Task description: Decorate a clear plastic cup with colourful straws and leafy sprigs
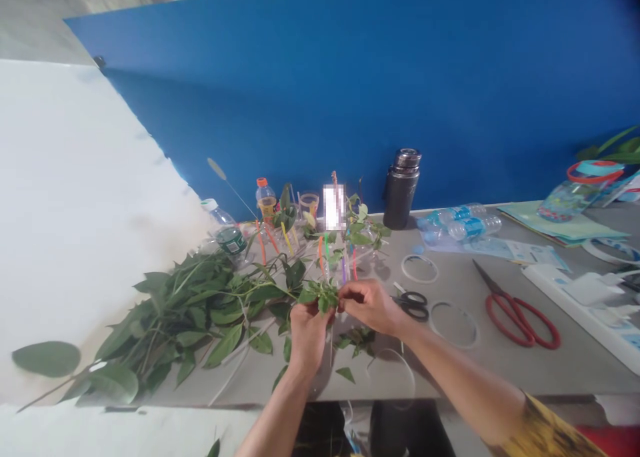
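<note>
My left hand (309,334) is closed round the stem of a small leafy sprig (323,296), whose green leaves stick up above the fingers. Just to its right, my right hand (371,304) pinches its fingertips together at the edge of the leaves. What sits between those fingertips is too small to tell. Behind the hands stand bright plastic straws (321,254) and upright leafy cuttings (357,234). Loose cut leaves (357,340) lie on the grey table (350,380) below my hands. Black-handled scissors (414,305) lie partly hidden beyond my right forearm.
A heap of leafy branches (200,310) covers the left side. Bottles (231,234), a black thermos (401,190) and a blue partition (325,90) are behind. Tape rolls (454,325), red-handled shears (520,316), small water bottles (473,227) and a power strip (580,304) occupy the right.
</note>
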A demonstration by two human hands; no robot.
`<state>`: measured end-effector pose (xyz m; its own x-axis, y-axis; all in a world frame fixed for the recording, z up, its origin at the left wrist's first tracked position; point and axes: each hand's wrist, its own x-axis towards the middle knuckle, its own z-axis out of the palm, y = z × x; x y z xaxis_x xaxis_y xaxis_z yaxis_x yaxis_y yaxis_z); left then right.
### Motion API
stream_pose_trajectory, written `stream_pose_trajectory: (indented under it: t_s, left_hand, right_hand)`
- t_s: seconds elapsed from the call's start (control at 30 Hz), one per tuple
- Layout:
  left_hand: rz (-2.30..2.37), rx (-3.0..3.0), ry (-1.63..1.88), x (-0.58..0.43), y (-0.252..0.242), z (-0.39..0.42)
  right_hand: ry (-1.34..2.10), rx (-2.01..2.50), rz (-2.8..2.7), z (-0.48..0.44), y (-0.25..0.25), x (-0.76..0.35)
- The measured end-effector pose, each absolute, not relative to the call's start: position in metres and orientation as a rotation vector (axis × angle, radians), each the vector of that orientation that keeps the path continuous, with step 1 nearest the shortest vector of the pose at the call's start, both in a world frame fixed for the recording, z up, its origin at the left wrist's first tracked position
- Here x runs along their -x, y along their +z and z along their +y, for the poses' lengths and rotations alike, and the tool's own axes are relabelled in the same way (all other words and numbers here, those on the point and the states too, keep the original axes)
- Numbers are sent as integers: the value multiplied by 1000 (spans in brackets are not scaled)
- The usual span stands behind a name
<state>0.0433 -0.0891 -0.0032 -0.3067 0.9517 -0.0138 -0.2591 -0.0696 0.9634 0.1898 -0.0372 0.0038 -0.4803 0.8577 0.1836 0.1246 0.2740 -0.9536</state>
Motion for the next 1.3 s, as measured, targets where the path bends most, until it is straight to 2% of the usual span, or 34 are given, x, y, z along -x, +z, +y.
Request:
stream_pose_trajectory:
  t_s: [0.37,0.5,0.67,0.83,1.03,1.3]
  left_hand:
    - [1357,-1147,1671,-43,-5,-93]
    - [1140,-1040,1739,-38,5,-93]
    - [808,-606,1772,-13,26,-78]
    - [793,-449,1709,15,43,-63]
    - [839,-536,1732,18,68,-40]
    - [956,-832,1596,25,77,16]
  right_hand:
    - [1393,1047,-1591,-29,-2,-184]
    - [1303,1079,-1591,-19,-5,-194]
    - [1415,878,-1728,-20,-17,-193]
    - [1007,824,-1954,-21,-28,-185]
    - [938,874,-1993,-17,-27,-191]
    - [660,1064,-1714,-12,-20,-200]
